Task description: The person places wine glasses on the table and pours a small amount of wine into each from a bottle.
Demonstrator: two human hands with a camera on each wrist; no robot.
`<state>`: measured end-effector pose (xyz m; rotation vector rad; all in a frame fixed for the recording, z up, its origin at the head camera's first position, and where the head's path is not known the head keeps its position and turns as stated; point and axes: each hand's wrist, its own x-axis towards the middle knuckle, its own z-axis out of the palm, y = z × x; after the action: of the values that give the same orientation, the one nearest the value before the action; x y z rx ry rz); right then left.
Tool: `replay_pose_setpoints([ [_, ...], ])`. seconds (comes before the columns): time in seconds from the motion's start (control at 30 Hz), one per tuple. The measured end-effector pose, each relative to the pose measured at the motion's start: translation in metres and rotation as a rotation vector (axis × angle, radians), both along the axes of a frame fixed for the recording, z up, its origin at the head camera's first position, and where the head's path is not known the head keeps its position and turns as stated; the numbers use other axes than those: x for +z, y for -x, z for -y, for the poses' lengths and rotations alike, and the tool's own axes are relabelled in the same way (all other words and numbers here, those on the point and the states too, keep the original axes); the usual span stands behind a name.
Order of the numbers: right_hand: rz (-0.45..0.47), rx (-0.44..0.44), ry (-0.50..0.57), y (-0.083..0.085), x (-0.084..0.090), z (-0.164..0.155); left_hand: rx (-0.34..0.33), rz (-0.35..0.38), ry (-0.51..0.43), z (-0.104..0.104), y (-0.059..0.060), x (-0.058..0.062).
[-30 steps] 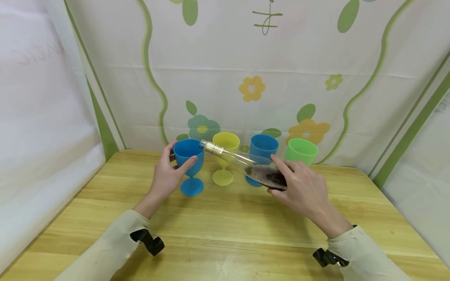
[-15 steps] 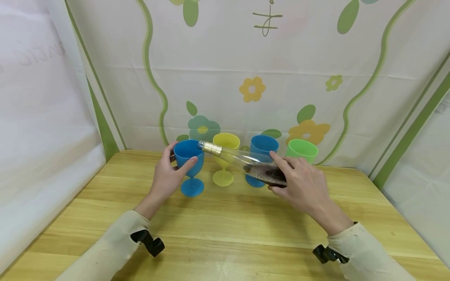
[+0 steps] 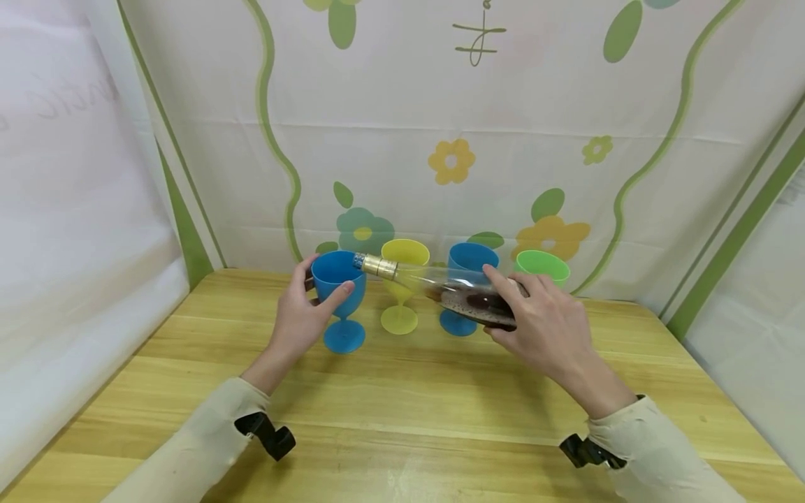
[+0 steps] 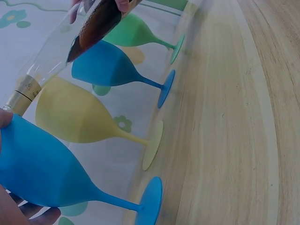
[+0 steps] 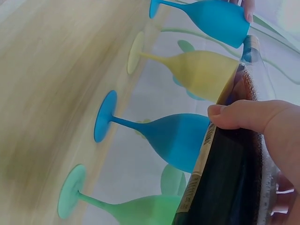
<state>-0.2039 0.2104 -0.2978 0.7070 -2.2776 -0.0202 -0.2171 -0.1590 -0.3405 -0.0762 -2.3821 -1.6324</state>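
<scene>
The left hand has its fingers grasping the bowl of the leftmost blue goblet; the right hand grasps a tilted bottle, neck over that rim. Goblets line the desk's far edge, with bare desk nearer

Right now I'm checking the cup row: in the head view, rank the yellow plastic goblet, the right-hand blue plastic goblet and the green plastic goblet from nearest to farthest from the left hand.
1. Yellow plastic goblet, just right of the left hand.
2. Right-hand blue plastic goblet, farther right, behind the bottle.
3. Green plastic goblet, at the row's right end.
</scene>
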Motion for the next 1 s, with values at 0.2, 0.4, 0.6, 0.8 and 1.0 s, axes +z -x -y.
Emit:
replay_pose_setpoints([
  [0.2, -0.024, 0.009, -0.022, 0.000, 0.005, -0.001, 0.001, -0.003, -0.001, 0.000, 0.000, 0.001],
  [0.4, -0.034, 0.006, -0.044, 0.000, 0.009, -0.001, 0.000, -0.002, -0.004, -0.001, 0.000, 0.001],
  [0.6, -0.038, -0.001, -0.059, 0.000, 0.012, 0.000, -0.001, 0.001, -0.012, -0.001, 0.000, 0.001],
  [0.8, -0.055, -0.003, -0.075, -0.001, 0.015, 0.001, 0.004, 0.000, -0.007, -0.001, 0.000, 0.000],
  [1.0, -0.064, -0.002, -0.087, -0.002, 0.017, 0.000, 0.005, 0.000, -0.002, -0.001, 0.000, 0.000],
])
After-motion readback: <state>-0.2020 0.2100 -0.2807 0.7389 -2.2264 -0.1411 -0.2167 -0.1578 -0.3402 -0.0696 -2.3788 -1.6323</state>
